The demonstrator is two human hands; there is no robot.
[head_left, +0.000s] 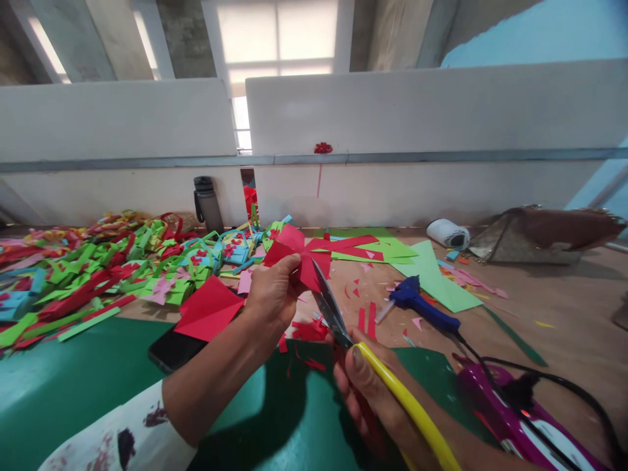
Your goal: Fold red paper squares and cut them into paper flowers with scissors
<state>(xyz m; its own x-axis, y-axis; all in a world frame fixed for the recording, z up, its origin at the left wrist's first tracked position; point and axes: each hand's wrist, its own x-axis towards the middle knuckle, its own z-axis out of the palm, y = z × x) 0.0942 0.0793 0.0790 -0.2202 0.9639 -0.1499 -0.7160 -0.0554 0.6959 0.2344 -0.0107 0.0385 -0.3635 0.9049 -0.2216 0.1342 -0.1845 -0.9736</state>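
Note:
My left hand (275, 297) pinches a piece of red paper (289, 241) between thumb and fingers, in the middle of the view. My right hand (366, 379) is wrapped round scissors (333, 314) with yellow handles. Their blades point up and away, with the tips at the lower edge of the red paper; I cannot tell whether they are cutting into it. A folded red sheet (210, 309) lies by my left forearm, partly over a black phone (174, 347). Red scraps (311, 330) are scattered beneath my hands.
Green and red paper strips (112, 268) are heaped at the left, near a dark bottle (207, 203). Green sheets (436, 278) and a blue glue gun (424, 306) lie to the right. Its cord runs near a purple power strip (520, 412). A handbag (544, 235) sits at the back right.

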